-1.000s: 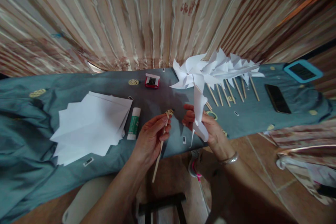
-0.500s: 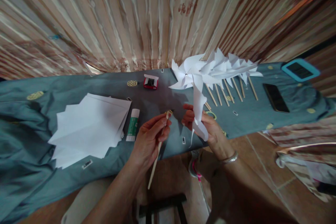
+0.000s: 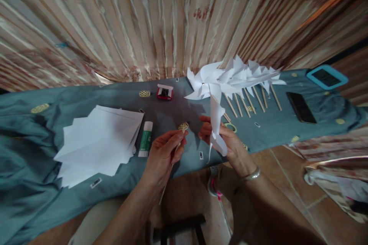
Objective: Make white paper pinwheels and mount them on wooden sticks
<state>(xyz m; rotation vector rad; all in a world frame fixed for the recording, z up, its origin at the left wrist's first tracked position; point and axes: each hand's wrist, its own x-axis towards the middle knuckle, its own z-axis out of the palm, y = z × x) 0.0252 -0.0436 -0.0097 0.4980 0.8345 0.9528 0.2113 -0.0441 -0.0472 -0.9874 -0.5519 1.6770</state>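
Note:
My left hand (image 3: 166,151) pinches a thin wooden stick (image 3: 164,191) near its top, and the lower end slants down past the table's front edge. My right hand (image 3: 227,138) is closed on a white paper pinwheel (image 3: 217,116), turned nearly edge-on to me. The two hands are apart, with the stick and the pinwheel not touching. Beyond them, a row of finished white pinwheels (image 3: 205,84) on wooden sticks lies overlapping along the back of the table.
Left of my hands are a stack of white paper sheets (image 3: 99,143) and a green glue stick (image 3: 145,139). Behind sits a small open red box (image 3: 165,92). A roll of tape (image 3: 230,127), a black phone (image 3: 301,107) and a blue-framed device (image 3: 327,77) lie to the right on the cloth-covered table (image 3: 172,111).
My left hand has turned the stick slightly and lowered its upper end a little. My right hand keeps the pinwheel in nearly the same place.

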